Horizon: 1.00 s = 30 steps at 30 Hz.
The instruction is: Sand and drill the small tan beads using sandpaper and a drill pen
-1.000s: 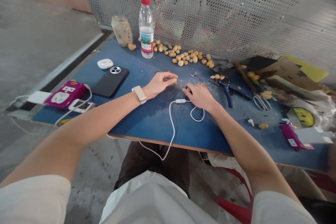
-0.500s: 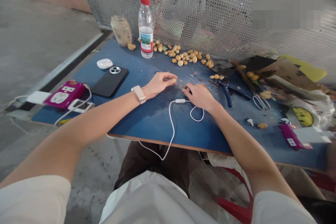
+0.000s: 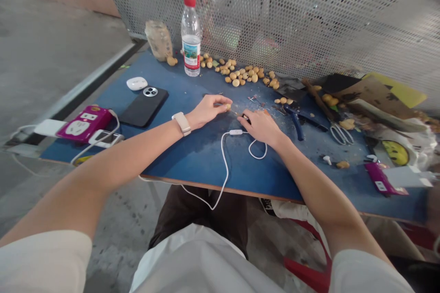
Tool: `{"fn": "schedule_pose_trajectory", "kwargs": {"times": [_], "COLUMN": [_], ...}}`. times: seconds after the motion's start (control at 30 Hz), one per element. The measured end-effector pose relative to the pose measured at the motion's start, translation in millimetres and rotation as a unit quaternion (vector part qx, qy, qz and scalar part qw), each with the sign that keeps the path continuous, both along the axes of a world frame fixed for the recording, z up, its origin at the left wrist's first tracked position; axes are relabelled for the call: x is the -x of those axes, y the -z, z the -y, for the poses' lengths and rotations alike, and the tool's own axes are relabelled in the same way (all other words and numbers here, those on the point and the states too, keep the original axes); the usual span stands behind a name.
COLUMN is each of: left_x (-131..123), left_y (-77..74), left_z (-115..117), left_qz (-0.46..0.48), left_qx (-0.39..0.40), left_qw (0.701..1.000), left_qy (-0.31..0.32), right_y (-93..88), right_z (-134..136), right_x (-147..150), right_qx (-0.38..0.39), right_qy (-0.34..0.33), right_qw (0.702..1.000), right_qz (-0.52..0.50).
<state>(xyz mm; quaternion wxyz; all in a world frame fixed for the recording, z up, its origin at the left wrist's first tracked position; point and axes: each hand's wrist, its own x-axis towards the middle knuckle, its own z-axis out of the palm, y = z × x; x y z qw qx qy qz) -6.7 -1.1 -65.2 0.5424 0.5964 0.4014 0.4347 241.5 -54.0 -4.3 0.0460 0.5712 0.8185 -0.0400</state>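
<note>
**Tight pinch at mid-table, both hands in close!**

Over the head camera, and the action sits dead centre on the blue tabletop (image 3: 192,160). The left grip (image 3: 208,112) is closed, thumb and fingers pinching a small tan round piece (image 3: 228,106) right at the tips. Across the narrow gap, the right grip (image 3: 261,127) curls down over a small dark object (image 3: 245,116); held or only touched, I can't tell from up here. This looks like fine fingertip work on that tan piece, and the next move calls for steady tips in that tight space between the hands.

Around them, a white cable (image 3: 225,160) loops below the right hand, and more tan pieces (image 3: 240,75) spread across the top centre. Blue-handled pliers (image 3: 295,121) lie just right of the right hand, with metal scissors (image 3: 340,133) further right. Toward the upper left stands a water bottle (image 3: 190,36), and a black phone (image 3: 144,106) lies left of the hands.
</note>
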Motion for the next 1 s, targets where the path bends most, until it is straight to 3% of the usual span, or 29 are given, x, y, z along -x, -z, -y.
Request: {"fn": "schedule_pose_trajectory", "kwargs": {"times": [1.0], "left_x": [0.1], "left_y": [-0.5], "left_z": [-1.1], "left_qz": [-0.025], "left_qx": [-0.041], "left_qw": [0.999], "left_qy": [0.002], "right_y": [2.8], "right_z": [-0.5], "right_x": [-1.3], "right_qx": [0.01], "right_qy": [0.01], "right_qw": [0.999], "right_qz": [-0.05]}}
